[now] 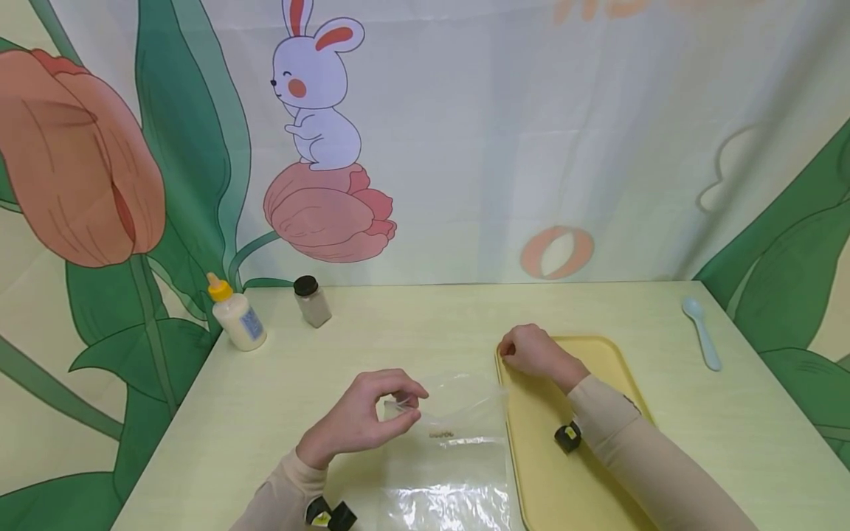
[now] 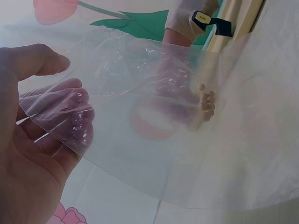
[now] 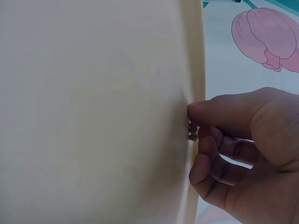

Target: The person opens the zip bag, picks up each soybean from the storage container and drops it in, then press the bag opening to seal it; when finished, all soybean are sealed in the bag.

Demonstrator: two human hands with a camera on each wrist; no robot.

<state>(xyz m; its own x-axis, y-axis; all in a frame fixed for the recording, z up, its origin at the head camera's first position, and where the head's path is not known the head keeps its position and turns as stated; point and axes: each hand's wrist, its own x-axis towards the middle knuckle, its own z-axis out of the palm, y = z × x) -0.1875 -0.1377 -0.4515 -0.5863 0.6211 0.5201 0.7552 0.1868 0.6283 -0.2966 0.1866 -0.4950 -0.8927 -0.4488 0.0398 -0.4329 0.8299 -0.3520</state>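
Head view: left hand (image 1: pixel 361 414) touches clear plastic bag (image 1: pixel 445 476); right hand (image 1: pixel 533 351) reaches yellow tray (image 1: pixel 539 442).
Left thumb spreads from fingers; right fingers curl beside beads (image 3: pixel 193 136), pinch unclear.

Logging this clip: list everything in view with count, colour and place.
Plastic bag: 1, clear, front centre.
Tray: 1, yellow, right of the bag.
Small round pieces: several, exact count unclear, tan, at the bag and at the tray's edge.
Squeeze bottle: 1, whitish and yellow, back left.
Jar: 1, greyish, black-lidded, right of the bottle.
Spoon: 1, pale blue, back right.
Table: 1, pale yellow, underneath.
Backdrop: 1, mainly white, printed, behind.
Wrist devices: 2, black, one per wrist.
Sleeves: 2, beige, front left and right.
Left hand: 1, bare, at the bag.
Right hand: 1, bare, at the tray's far left corner.
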